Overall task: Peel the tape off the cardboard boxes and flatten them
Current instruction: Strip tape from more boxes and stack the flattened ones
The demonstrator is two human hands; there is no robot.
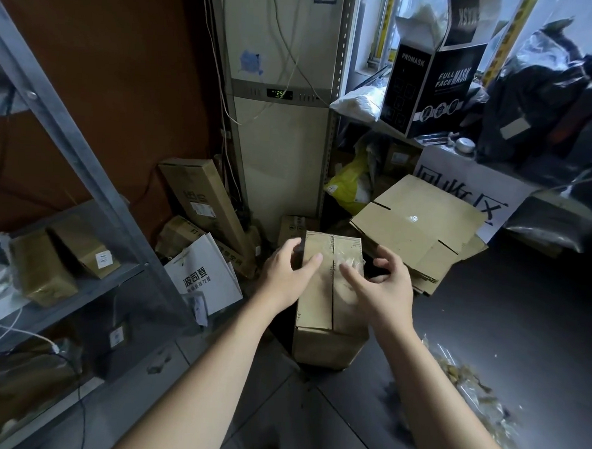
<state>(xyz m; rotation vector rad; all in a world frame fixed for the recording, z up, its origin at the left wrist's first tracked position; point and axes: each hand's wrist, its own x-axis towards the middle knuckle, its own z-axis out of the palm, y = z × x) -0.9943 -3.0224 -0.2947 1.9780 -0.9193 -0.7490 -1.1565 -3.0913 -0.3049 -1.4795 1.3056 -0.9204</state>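
A brown cardboard box [321, 301] is held up in front of me, its two top flaps closed with a dark seam down the middle. Clear tape [346, 261] shines wrinkled on the right flap near the far end. My left hand [287, 273] grips the box's left far edge, thumb on top and fingers round the side. My right hand [382, 289] is at the right flap, thumb lying on the flap by the tape and the other fingers curled at the box's right side. A stack of flattened cardboard boxes [421, 227] lies on the floor beyond.
A metal shelf rack [85, 165] with small boxes stands at left. A tall air conditioner [279, 127] is straight ahead, with long boxes and a white paper bag [203, 274] leaning near it. Black bags and a mask box [429, 77] crowd the right. Crumpled tape [477, 395] lies on the floor, lower right.
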